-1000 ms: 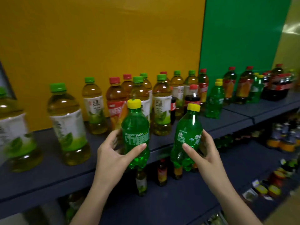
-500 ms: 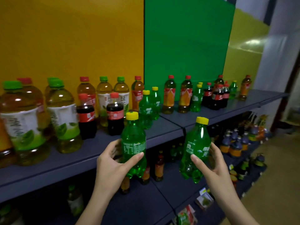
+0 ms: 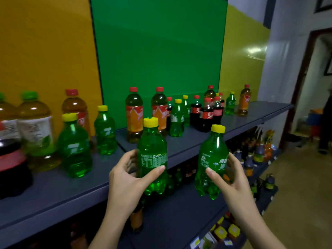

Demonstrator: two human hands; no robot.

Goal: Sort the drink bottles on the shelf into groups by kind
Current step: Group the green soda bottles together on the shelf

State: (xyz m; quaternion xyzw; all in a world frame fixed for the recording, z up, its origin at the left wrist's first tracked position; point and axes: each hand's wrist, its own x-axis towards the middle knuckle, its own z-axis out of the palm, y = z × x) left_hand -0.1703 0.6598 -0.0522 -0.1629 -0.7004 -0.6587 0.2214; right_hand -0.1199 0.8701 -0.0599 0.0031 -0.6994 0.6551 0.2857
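The left hand (image 3: 125, 180) grips the left green bottle (image 3: 152, 141), thumb laid across the printed label and fingers curled behind. The right hand (image 3: 231, 178) grips the right green bottle (image 3: 212, 150) the same way, thumb on the front of its label. Both bottles are clear green plastic with ridged yellow screw caps, rounded shoulders and lobed feet. They are held in the air in front of the shelf (image 3: 53, 191) edge, apart from each other, the right one leaning slightly.

The shelf is a flat, matte, blue-grey board. At its left stand a front shelf bottle (image 3: 74, 148) and a back shelf bottle (image 3: 105, 132), both of the same green plastic with yellow caps. Further along are an amber bottle (image 3: 134, 117) and a second amber bottle (image 3: 159, 112), taller, with red caps and orange labels. Beyond them cluster dark cola bottles (image 3: 206, 115) with red caps. A smooth green panel (image 3: 158, 51) stands behind.
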